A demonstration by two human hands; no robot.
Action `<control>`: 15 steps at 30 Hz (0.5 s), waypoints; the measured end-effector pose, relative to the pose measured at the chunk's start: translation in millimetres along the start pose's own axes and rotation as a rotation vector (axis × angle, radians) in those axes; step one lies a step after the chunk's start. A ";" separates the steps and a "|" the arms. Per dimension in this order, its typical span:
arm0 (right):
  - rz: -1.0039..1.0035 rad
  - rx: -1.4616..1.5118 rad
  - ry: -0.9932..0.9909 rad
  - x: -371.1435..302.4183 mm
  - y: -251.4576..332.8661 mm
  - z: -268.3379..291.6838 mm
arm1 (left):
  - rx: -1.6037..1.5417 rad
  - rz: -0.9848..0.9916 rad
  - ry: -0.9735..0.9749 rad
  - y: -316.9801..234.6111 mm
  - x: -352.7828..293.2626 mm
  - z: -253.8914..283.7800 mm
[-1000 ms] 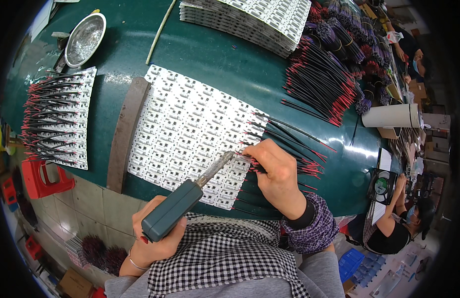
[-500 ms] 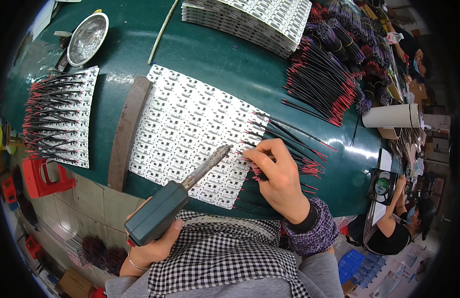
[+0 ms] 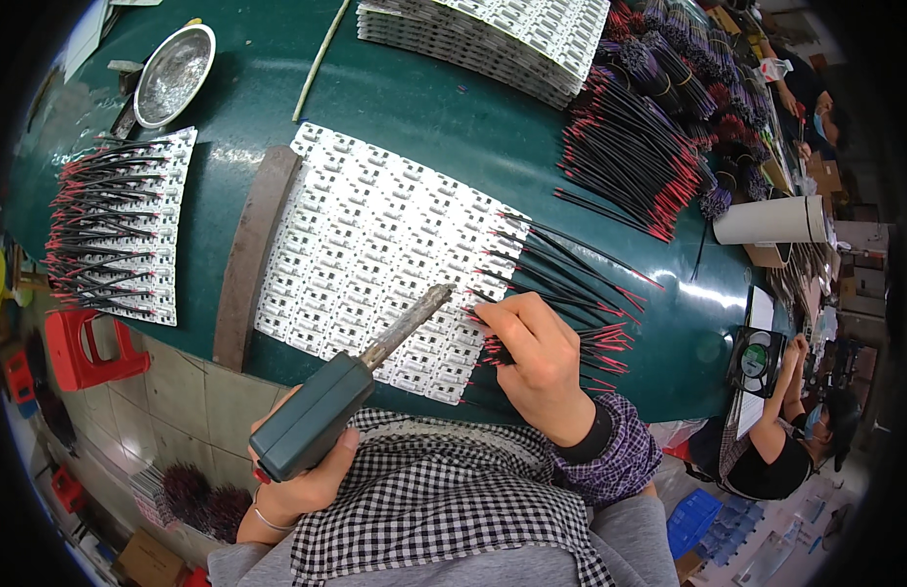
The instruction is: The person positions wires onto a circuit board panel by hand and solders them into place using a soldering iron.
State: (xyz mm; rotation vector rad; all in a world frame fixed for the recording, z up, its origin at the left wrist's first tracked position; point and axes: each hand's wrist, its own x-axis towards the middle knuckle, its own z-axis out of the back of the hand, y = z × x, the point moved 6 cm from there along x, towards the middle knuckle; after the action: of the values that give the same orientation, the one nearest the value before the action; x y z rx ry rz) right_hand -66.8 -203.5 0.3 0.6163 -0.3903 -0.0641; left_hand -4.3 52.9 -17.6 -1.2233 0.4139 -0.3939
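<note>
A green table fills most of the view. At its middle lies a large sheet of white circuit boards; clock directions run from there. A thick stack of similar sheets stands at one o'clock, a pile of loose black wires with red ends at two, and a narrower wired sheet at nine. The left hand, between six and seven, is wrapped around a dark green soldering gun, its tip over the sheet. The right hand, at four, pinches a wire at the board edge, finger and thumb together. A brown bar sits along the nine o'clock edge, a metal bowl at ten, and black wires fan out at three.
</note>
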 end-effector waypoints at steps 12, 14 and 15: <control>0.002 -0.047 -0.004 -1.8 -0.8 -3.9 | 0.014 0.073 0.096 -7.9 3.3 -1.1; 0.003 -0.058 0.000 -1.6 -0.7 -4.6 | 0.047 0.087 0.137 -6.9 3.1 -2.3; 0.010 -0.066 -0.005 -1.1 -0.1 -4.7 | 0.046 0.087 0.136 -7.2 3.7 -2.3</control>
State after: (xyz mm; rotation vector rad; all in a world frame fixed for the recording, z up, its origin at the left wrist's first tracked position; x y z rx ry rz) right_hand -66.0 -200.8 -3.7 0.5491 -0.3943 -0.0685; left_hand -2.8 47.1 -11.7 -1.1328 0.5703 -0.4111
